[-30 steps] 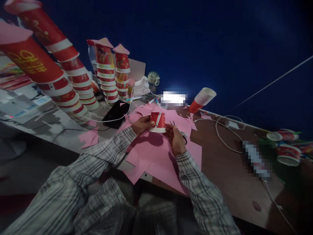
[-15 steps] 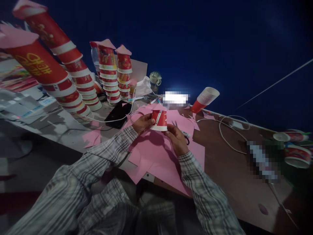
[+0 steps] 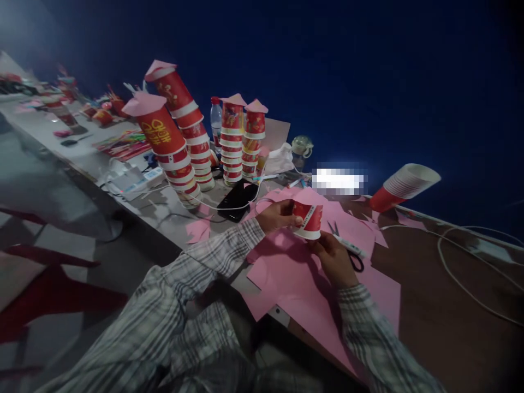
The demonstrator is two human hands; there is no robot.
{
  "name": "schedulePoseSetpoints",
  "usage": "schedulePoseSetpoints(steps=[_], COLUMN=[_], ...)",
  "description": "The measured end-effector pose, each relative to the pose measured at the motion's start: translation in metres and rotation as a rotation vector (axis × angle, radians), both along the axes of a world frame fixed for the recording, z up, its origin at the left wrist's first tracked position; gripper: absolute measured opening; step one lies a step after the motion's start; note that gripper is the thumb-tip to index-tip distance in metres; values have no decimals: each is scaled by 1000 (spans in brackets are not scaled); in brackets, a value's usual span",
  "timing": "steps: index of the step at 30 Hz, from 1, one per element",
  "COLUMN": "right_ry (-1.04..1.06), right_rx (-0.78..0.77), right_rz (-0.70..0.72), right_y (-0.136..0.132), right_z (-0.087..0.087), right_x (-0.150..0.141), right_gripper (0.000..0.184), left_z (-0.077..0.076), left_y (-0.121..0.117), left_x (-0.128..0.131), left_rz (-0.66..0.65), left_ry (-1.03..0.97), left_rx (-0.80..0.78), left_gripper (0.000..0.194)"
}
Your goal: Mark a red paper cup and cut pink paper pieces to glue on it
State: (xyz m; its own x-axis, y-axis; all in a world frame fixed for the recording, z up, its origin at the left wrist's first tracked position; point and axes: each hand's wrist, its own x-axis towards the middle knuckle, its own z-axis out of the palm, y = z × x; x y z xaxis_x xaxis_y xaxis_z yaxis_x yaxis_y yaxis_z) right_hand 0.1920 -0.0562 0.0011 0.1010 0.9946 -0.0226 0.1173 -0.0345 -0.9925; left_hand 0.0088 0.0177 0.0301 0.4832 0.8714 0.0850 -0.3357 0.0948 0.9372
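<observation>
A small red and white paper cup (image 3: 309,219) is held upside down over sheets of pink paper (image 3: 298,273) on the table. My left hand (image 3: 276,214) grips the cup's left side with curled fingers. My right hand (image 3: 333,257) is closed on the cup's white rim from below and to the right. Scissors (image 3: 347,248) lie on the pink paper just right of my right hand.
Tall stacks of red cups topped with pink paper cones (image 3: 172,131) (image 3: 233,139) stand at the back left. A black phone (image 3: 237,192) with a white cable lies near them. A tilted stack of cups (image 3: 403,185) rests at right, white cables (image 3: 462,262) beyond it.
The camera has swung left, so everything sits further right in view. Both hands keep the cup in the same hold over the pink paper.
</observation>
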Motion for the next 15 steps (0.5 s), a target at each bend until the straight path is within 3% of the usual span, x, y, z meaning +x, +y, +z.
schedulePoseSetpoints(steps=[5, 9, 12, 15], right_ry=[4, -6, -7, -18], right_rx=[-18, -43, -60, -66], right_rz=[-16, 12, 11, 12], right_y=[-7, -7, -5, -3], right_z=[5, 6, 5, 5], right_x=[-6, -5, -3, -3], right_gripper=[42, 44, 44, 45], left_z=[23, 48, 83, 134], left_y=[8, 32, 54, 84], left_x=[-11, -24, -34, -45], left_rz=[-3, 183, 401, 588], left_ry=[76, 100, 109, 160], left_rx=[169, 370, 510, 642], left_gripper=[65, 66, 55, 39])
